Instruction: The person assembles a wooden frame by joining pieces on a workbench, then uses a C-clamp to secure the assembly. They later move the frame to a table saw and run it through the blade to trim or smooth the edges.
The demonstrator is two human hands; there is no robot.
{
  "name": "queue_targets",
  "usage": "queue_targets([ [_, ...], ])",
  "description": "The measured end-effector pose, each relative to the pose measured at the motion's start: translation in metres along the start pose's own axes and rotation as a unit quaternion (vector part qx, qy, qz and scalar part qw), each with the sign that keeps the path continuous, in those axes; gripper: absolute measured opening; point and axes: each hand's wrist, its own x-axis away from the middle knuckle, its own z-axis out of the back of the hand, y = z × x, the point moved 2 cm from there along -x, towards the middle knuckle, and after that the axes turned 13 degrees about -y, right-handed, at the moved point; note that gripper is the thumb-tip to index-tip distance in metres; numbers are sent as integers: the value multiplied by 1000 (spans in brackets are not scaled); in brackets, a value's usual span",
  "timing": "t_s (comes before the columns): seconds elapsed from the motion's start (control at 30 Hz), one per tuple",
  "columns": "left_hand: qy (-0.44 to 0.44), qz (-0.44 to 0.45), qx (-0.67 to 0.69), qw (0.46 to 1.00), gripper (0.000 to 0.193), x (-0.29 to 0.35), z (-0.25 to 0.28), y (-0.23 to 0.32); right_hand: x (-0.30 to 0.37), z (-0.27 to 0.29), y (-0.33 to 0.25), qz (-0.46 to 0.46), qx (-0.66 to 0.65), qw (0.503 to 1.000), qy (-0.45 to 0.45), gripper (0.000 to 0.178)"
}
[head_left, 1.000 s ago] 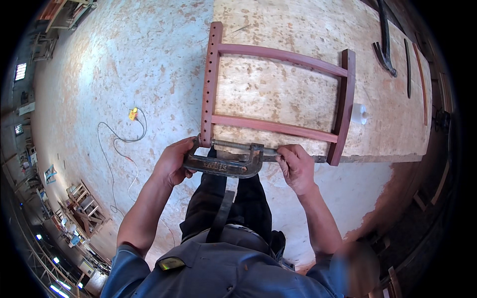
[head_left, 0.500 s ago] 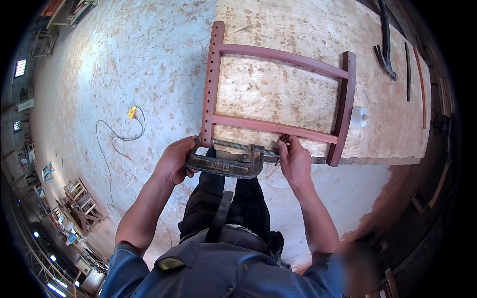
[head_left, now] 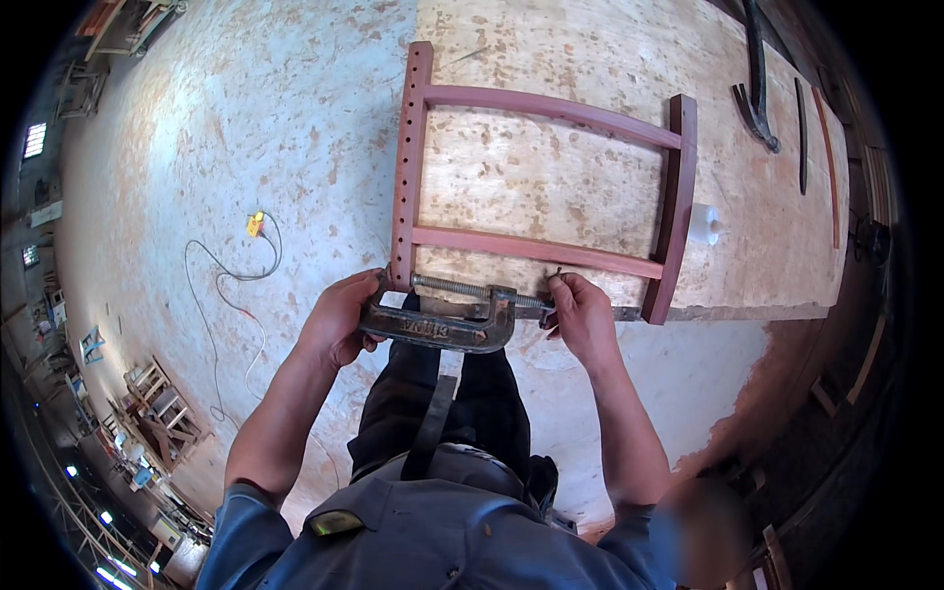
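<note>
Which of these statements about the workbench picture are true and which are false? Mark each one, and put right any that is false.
1. The left hand grips the frame of a metal clamp. True.
2. The right hand rests flat on the floor. False: it is at the screw end of the clamp, at the near edge of the bench.
3. A reddish wooden frame lies on the bench. True.
4. The frame's left upright has a row of holes. True.
5. A yellow plug with a cable lies on the bench. False: it lies on the floor, to the person's left.
</note>
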Motion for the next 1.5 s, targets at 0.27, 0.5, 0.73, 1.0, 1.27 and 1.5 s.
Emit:
queue_targets([
  [0.27,-2,0,3,1000,37,1,1,2,-11,3,-16,-102,-39,992,-66,33],
  [0.5,-16,5,-2,1000,36,4,6,3,18,1,3,145,314,936,68,36],
  [0.73,-23,8,0,1000,34,3,6,4,25,6,-4,345,507,787,67,37],
  [1.0,-14,12,3,1000,33,1,7,4,25,1,9,449,488,748,42,30],
  [1.27,-12,19,-14,1000,34,2,6,6,18,8,8,467,449,761,-2,36],
  [1.5,2,32,-20,999,36,3,5,9,19,10,-7,498,458,736,-12,35],
])
